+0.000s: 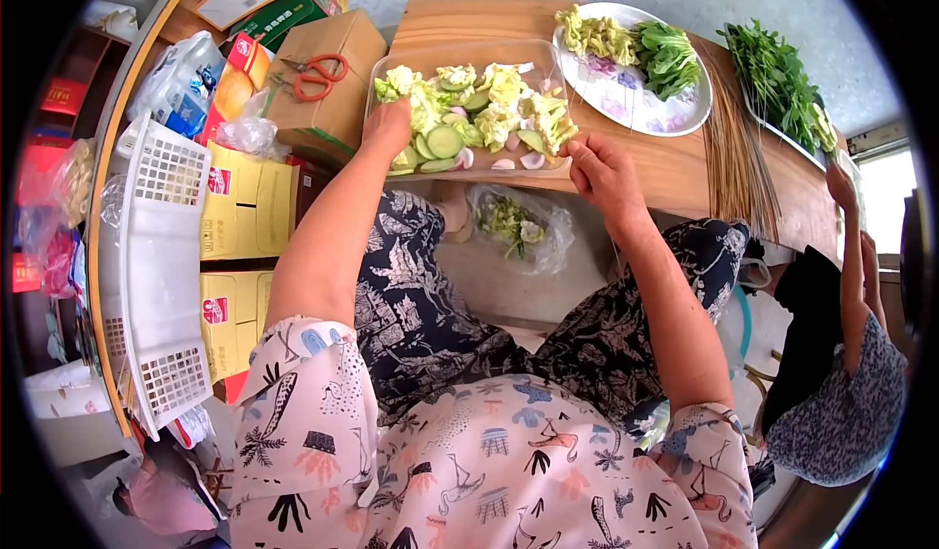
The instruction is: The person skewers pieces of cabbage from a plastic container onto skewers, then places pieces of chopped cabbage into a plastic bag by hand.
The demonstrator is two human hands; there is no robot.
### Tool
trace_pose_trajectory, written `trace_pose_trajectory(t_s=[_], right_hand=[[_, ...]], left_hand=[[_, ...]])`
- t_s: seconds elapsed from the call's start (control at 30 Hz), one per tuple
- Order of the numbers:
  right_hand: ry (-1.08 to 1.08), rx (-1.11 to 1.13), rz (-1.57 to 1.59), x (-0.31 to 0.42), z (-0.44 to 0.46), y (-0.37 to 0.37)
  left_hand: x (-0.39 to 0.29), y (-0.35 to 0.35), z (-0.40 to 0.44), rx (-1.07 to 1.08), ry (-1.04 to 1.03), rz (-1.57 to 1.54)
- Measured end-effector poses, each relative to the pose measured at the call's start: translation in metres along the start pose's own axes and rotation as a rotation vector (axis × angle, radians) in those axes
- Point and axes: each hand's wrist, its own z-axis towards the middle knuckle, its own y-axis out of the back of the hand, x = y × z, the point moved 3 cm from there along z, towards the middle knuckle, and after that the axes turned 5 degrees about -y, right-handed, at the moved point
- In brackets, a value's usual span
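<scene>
A clear plastic tray (391,60) on the wooden table holds pale green leafy pieces (502,85), round green slices (444,141) and pinkish pieces (531,160). My left hand (388,131) is at the tray's left side against the leafy pieces; its fingertips are hidden among them. At the tray's right front corner is my right hand (603,173), thumb and index finger pressed together beside a leafy piece. What that pinch holds, if anything, is too small to make out. Thin sticks (736,158) lie on the table to the right.
An oval plate (626,109) with greens stands behind the sticks' left side, and a tray of leafy greens (773,70) at far right. Red scissors (315,78) lie on a cardboard box (342,45). A plastic bag (548,236) sits below the table. Another person's arm (849,226) reaches in at right.
</scene>
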Motion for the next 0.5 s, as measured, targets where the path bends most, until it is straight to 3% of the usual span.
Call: trace_pose_trajectory(t_s=[0.17, 0.5], right_hand=[[0.006, 0.001, -0.005, -0.002, -0.001, 0.002], [-0.024, 0.011, 0.014, -0.003, -0.005, 0.003]], left_hand=[[-0.002, -0.015, 0.0, 0.068, -0.062, 0.211], [0.002, -0.02, 0.003, 0.111, 0.043, 0.107]])
